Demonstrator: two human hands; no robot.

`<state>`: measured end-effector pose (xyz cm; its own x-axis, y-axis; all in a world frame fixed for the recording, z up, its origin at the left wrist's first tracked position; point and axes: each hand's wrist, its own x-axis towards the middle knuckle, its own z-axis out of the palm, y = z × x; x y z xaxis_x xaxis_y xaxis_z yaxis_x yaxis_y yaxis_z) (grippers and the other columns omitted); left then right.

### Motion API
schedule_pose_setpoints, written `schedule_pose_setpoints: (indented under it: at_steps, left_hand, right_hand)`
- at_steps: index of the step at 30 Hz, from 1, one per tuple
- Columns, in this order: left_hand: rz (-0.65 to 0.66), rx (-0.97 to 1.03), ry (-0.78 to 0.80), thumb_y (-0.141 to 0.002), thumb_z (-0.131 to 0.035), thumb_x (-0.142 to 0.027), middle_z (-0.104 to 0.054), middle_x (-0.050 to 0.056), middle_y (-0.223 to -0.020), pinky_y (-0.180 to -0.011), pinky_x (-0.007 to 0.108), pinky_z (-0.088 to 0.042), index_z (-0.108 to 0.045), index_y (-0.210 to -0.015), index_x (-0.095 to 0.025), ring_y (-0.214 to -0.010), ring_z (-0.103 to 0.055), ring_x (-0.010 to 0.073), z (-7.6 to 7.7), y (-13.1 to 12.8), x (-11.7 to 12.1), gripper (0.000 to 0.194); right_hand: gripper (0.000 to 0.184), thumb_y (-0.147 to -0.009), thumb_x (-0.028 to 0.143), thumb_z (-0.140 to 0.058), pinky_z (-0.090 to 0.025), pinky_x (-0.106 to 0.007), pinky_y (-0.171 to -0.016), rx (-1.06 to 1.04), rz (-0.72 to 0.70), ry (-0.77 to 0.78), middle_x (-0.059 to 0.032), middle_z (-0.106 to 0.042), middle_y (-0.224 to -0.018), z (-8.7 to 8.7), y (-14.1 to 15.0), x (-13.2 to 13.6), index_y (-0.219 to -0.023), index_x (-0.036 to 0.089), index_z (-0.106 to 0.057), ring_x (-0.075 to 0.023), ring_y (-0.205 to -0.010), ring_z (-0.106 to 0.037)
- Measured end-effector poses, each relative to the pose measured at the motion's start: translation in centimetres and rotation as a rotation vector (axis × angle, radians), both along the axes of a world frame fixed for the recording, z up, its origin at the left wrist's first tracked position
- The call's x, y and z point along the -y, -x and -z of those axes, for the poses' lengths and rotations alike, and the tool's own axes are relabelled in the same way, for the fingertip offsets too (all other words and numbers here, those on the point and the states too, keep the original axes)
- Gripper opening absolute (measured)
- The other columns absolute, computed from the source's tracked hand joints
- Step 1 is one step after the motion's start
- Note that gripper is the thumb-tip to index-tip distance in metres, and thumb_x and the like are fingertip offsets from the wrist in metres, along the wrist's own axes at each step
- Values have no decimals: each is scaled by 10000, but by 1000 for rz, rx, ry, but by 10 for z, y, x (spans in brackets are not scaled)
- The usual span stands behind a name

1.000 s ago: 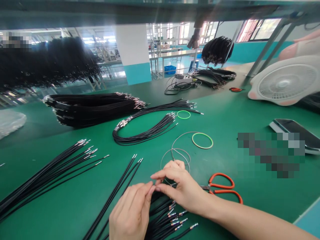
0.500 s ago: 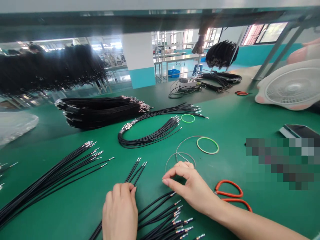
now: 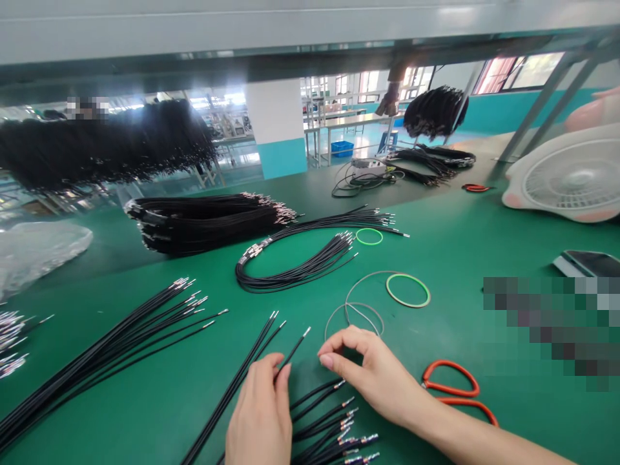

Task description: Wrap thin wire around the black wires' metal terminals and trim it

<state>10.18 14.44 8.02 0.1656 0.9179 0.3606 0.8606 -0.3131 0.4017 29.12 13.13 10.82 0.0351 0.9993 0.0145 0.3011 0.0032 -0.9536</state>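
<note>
My left hand (image 3: pixel 261 407) pinches one black cable (image 3: pixel 299 346) just below its silver tip, which points up and away. Beside it on the left lie a few loose black cables (image 3: pixel 227 392) with silver ends. My right hand (image 3: pixel 365 371) has thumb and forefinger pressed together; whatever is between them is too small to make out. Under and between the hands, several black cables (image 3: pixel 317 413) with metal terminals fan out to the right. A thin grey wire (image 3: pixel 362 279) loops beyond my right hand, by a green ring (image 3: pixel 389 289). Orange-handled scissors (image 3: pixel 467 402) lie right of my right wrist.
A cable bundle (image 3: pixel 111 352) lies at left, a curved bundle (image 3: pixel 285 284) ahead, and a thick stack of cables (image 3: pixel 203 229) behind. A white fan (image 3: pixel 576 177) and a phone (image 3: pixel 593 263) are at right. A shelf (image 3: pixel 290 32) spans overhead.
My hands have parted from where they met. The left reached to the loose cables and now lifts one away to the right. My right hand stays pinched. The view has shifted slightly.
</note>
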Motion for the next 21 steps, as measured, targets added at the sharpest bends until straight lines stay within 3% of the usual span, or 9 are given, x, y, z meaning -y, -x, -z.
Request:
schedule_pose_setpoints:
  at_steps: [4,6,11,17,21]
  left_hand:
    - [260,19,-124,-991,-383,-315,-700,48,-924,-602,280,-510,-560,-1061,-238,-789,-708,191,-2,-8,1,205]
    - [325,3,-147,-985,-401,-287,-704,41,-911,-568,257,-506,-565,-1061,-239,-757,-712,173,-4,-9,0,187]
    - [269,51,-74,-986,-392,-278,-674,13,-839,-549,250,-486,-594,-991,-255,-635,-683,151,-7,-14,4,203]
    - [170,276,39,-961,-457,-334,-629,-3,-756,-578,248,-509,-630,-865,-245,-611,-658,145,-2,-21,11,217]
    - [178,436,81,-943,-487,-362,-617,-2,-721,-549,225,-524,-641,-803,-236,-621,-659,140,-1,-23,15,243]
  right_hand:
    - [129,-858,327,-633,-322,-463,-986,-7,-21,4,-17,-699,-856,-4,2,4,-806,226,-696,-244,-957,-580]
    - [108,-852,313,-644,-326,-458,-974,7,-13,4,-15,-700,-873,-7,3,6,-802,236,-701,-246,-975,-573]
    - [83,-868,283,-639,-316,-450,-956,38,-33,-57,1,-705,-897,-8,4,11,-826,269,-710,-228,-965,-581]
    - [63,-846,254,-672,-237,-495,-1020,-22,-27,-33,9,-720,-905,-5,7,11,-798,266,-710,-222,-960,-602]
    - [52,-809,256,-703,-320,-468,-984,-103,-2,-12,-8,-733,-881,-2,10,9,-766,256,-733,-232,-937,-616]
